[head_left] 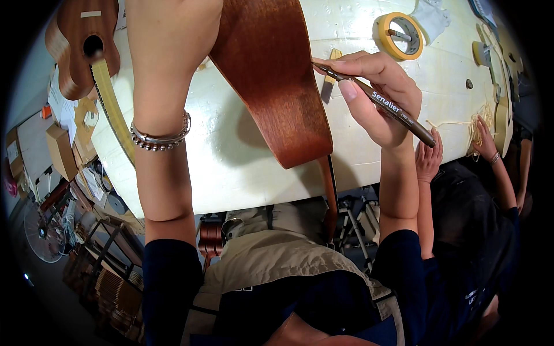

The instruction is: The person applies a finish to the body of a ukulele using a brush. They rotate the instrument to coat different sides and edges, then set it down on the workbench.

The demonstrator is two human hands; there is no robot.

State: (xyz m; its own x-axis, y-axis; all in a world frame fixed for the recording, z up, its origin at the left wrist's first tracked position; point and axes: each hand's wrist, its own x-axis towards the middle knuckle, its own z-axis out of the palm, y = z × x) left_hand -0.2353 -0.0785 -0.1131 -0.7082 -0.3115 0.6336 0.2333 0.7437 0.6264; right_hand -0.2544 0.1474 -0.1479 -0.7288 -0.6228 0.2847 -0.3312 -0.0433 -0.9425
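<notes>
My left hand (173,34) steadies a brown wooden ukulele (271,75), turned so its glossy curved side faces up. Its fingers are hidden past the upper edge and behind the body. From the body's near end the neck (330,199) runs down over the table edge toward my lap. Pinched in my right hand (386,95) is a dark brown fine-line marker (392,106). The marker's tip meets the right edge of the ukulele's side. Beneath that hand, a small brush-like tool with a yellow handle (334,56) lies on the table.
A yellow tape roll (382,34) and a white cloth (433,20) lie at the far right of the pale table (254,190). Another ukulele (66,46) rests at the far left. On the right, a co-worker's hands (430,158) are near thin wood shavings (482,118).
</notes>
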